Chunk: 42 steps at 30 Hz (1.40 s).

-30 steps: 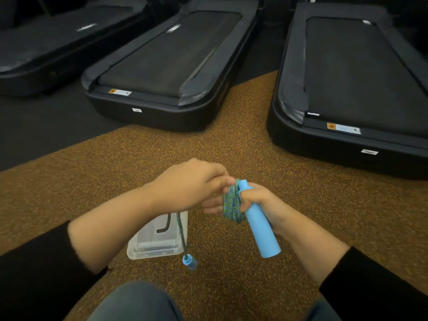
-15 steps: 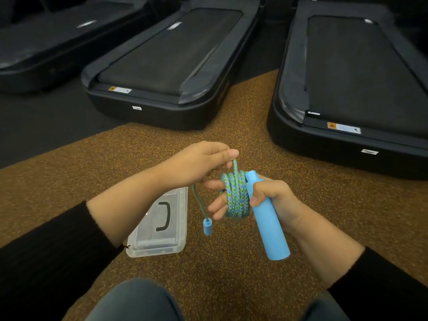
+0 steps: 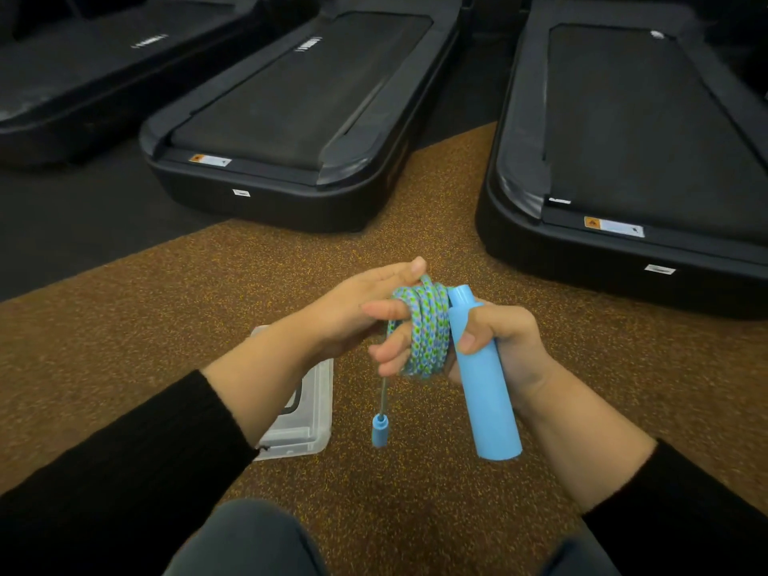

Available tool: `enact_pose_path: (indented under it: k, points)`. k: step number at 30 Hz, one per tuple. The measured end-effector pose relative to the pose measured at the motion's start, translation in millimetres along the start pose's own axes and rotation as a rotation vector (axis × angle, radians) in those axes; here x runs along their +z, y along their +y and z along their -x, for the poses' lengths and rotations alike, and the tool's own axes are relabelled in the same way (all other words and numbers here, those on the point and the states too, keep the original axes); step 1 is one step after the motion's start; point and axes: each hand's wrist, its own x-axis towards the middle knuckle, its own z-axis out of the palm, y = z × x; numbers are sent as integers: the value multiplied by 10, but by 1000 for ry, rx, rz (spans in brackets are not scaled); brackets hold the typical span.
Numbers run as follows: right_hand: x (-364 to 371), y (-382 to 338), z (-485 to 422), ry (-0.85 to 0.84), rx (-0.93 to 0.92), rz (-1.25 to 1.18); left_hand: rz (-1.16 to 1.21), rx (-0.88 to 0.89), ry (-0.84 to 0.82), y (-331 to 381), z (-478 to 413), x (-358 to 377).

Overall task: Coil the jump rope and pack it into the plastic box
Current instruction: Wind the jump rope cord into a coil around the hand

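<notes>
Several wraps: rope coil [image 3: 428,330] sits snug beside our right hand [image 3: 505,347] clamping the handle [image 3: 482,376].
Left hand [image 3: 357,305]: flat-fingered, we lay the tail [image 3: 384,396] tight.

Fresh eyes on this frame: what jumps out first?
The bright blue handle, gripped in the right hand at centre, with the blue-green rope coiled round that hand's fingers. The left hand lays straight fingers on the coil's top, and a small blue end cap dangles below. The clear plastic box sits on the brown floor, partly behind the left forearm.
</notes>
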Motion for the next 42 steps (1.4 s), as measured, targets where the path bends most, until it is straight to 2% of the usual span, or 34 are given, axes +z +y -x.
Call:
enact_pose_path:
  k: [1,3,4,7,8,11,17,19,21,23,29,36,42]
  points:
    - [10,-4,6,14,-10,16,97,-39,-13,-59,7,-4]
    - [27,-40,27,59,-36,54,297,-76,-147,-164,34,23]
    - [45,-64,36,88,-40,68,303,-43,-179,-256,28,34]
    - [56,-132,29,78,-64,-38,90,-69,112,-482,-31,87]
    - [69,-178,23,64,-81,-68,44,-65,120,-514,-32,112]
    - [65,-347,-1,15,-145,-98,86,-75,36,-492,-7,225]
    - [4,-456,-135,205,-122,-45,200,-160,-130,-307,133,244]
    - [-60,-482,-163,107,-21,-208,182,-177,-148,-270,162,222]
    - [-42,-472,-167,69,-34,-312,178,-201,-175,-214,210,206]
    - [-24,-478,-195,18,-129,-250,150,-221,-224,-166,245,196]
    - [-34,-376,-122,-95,-56,-245,-19,-256,-328,78,369,136]
    - [-72,-218,-139,-127,14,-257,-282,-282,-353,411,483,-33]
    - [-88,-216,-181,-83,-47,-281,-550,-407,-380,514,521,-63]
